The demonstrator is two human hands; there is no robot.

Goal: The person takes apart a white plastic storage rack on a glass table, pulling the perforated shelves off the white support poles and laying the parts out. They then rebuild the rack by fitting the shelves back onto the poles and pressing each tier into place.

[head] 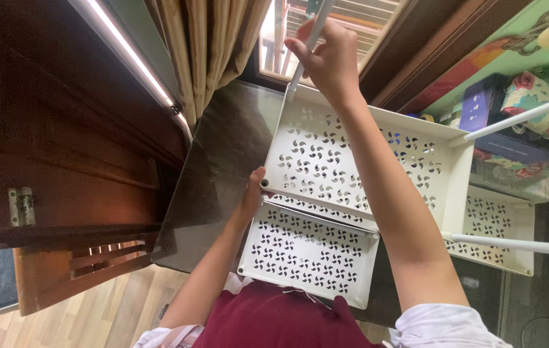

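While my right hand has its fingers clamped on the white pole at the perforated tray's far corner, I'd keep left fingers pressed on the near corner, steadying it on the bench.

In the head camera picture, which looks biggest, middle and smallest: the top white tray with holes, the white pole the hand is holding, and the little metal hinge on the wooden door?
1. The top white tray, much the biggest.
2. The white pole gripped by the right hand; only part shows.
3. The metal hinge, smallest, though it may sit farther away.
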